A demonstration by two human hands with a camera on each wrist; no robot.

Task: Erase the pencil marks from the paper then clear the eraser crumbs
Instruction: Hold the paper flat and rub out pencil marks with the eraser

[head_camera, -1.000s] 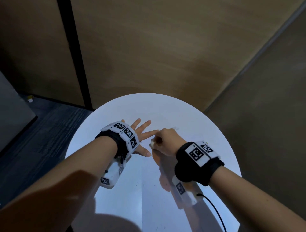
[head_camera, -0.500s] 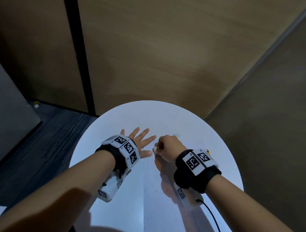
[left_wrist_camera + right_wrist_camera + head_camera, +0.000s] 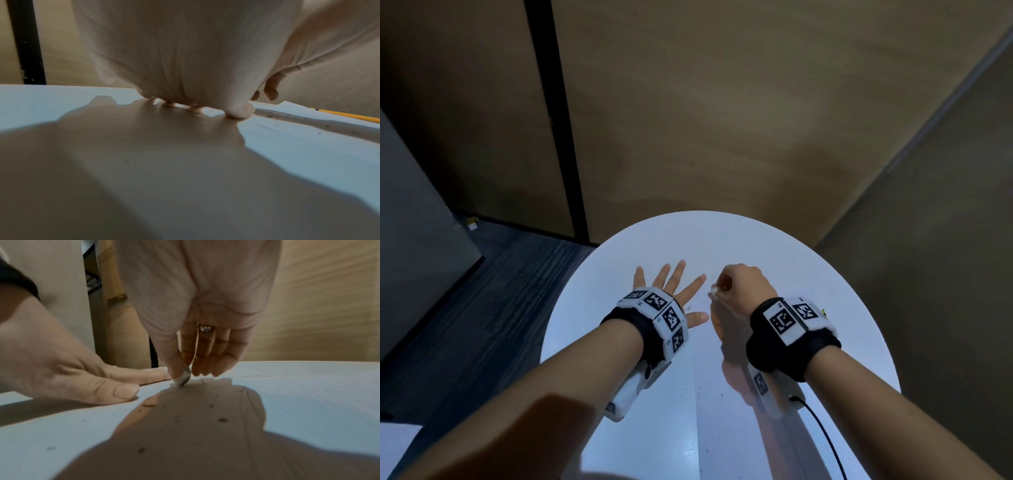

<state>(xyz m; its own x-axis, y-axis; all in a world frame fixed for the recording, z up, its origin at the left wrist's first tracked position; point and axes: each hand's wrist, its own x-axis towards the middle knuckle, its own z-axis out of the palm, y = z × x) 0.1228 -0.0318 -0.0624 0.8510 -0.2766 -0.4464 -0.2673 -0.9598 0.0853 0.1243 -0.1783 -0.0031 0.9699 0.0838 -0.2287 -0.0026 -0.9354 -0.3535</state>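
so the round white counter [image 3: 842, 308] takes up most of the view, and the paper [image 3: 722, 428] lies flat on it with its left edge running down the middle. left hand [image 3: 671, 291] is spread flat, fingers [image 3: 131, 374] straight and released, pressing down right at the paper's edge to pin it. right hand [image 3: 739, 287] is clenched around a small white eraser [image 3: 183, 378], its tip touching the sheet just beside the left index finger. dark eraser crumbs [image 3: 222, 419] are scattered over the paper nearer the camera, and a yellow pencil [image 3: 349, 116] lies off on the far right side. looks to me like the rubbing step is in hand, crumbs not cleared yet. i can't really make out any marks left, too faint. next move probably calls for short firm strokes with the sheet held, then sweeping the crumbs off.
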